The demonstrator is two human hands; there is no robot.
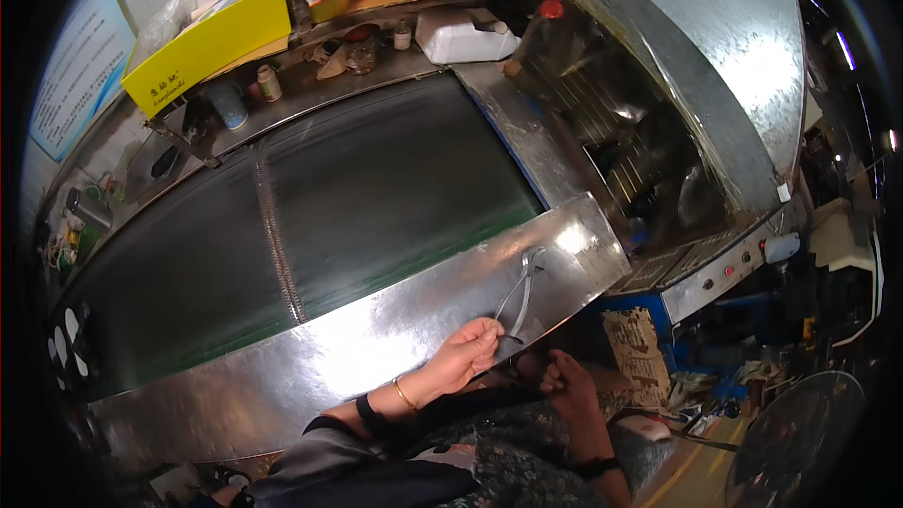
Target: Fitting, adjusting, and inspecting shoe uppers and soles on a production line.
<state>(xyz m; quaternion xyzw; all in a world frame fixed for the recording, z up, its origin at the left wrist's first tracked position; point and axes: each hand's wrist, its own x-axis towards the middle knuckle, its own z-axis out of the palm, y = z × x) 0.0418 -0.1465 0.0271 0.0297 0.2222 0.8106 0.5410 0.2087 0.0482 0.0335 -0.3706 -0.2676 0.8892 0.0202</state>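
Observation:
Between the thumb and fingertips of my left hand (470,355) is the lower end of a thin pale strap (524,299). The strap runs up in a narrow loop over the shiny metal ledge (254,367), and a short dark end shows beside my fingers. To the right, past the ledge's front edge and over my lap, my right hand (568,380) is closed with curled fingers. Whatever it may hold is hidden. Behind the ledge stretches a dark conveyor belt (404,179) with a laced seam (273,235). Several pale sole-shaped pieces (71,334) lie at its far left.
A metal-hooded machine (696,47) with a button panel (729,271) stands at the right. Along the back are a yellow box (216,38), a white jug (466,36), a blue cup (228,105) and small bottles (269,83). A round fan-like guard (800,442) is at lower right.

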